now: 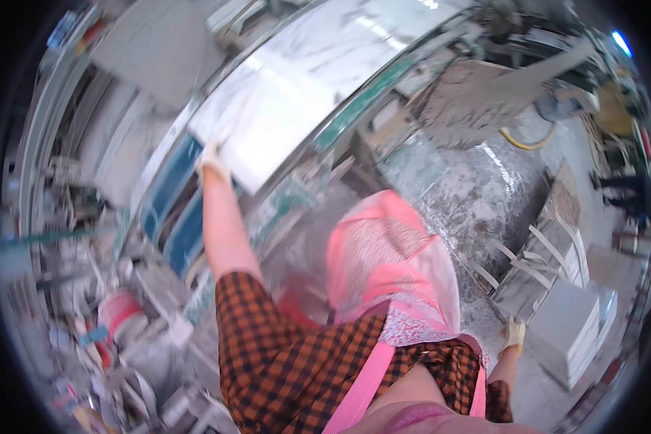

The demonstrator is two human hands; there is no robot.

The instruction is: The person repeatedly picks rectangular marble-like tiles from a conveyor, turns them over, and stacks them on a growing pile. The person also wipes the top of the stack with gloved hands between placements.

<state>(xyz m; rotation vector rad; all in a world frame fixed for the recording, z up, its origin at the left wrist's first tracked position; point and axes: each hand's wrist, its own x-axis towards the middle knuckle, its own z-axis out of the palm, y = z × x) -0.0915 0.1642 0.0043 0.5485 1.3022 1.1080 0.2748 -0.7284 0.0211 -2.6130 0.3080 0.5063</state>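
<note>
Left hand (211, 160) grips white slab (267, 123); red bucket (119, 309) contents unclear.

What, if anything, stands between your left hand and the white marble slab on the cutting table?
Nothing visible does: the gloved left hand already rests on the near edge of the white marble slab. The right hand hangs low beside the stacked tiles, touching nothing.

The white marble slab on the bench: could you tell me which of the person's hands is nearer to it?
Left. The left hand, gloved, rests on the near edge of the white marble slab; the right hand hangs low beside the body, far from it.
</note>
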